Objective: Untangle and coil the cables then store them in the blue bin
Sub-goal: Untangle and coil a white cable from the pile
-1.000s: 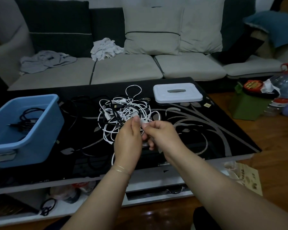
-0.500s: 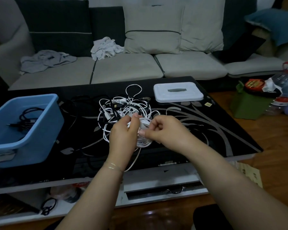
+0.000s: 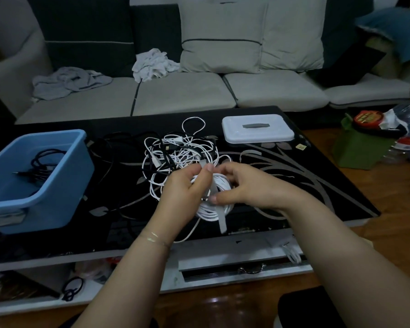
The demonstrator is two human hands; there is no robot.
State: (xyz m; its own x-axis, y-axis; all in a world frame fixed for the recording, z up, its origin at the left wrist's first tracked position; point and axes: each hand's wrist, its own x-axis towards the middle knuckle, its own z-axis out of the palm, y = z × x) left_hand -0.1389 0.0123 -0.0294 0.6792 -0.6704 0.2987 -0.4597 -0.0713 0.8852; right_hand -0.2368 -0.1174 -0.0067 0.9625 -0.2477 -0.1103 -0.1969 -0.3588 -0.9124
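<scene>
I can read no text anywhere from here. The red lid [image 3: 366, 117] on the green box [image 3: 360, 147] carries yellow print too blurred to make out, and the small tag [image 3: 300, 146] on the table [image 3: 317, 185] is illegible.

Bin [image 3: 64, 185] left of cable tangle [image 3: 178, 157]; lid [image 3: 258, 129] prob. behind-right.

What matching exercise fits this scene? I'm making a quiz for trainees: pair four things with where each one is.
Things:
1. black cable
2. white lidded box
3. white coil
4. crumpled white cloth

Places:
A. on the sofa seat
B. in the blue bin
C. in the grip of both hands
D. on the table's far right part

Pairs: 1-B, 2-D, 3-C, 4-A
</scene>
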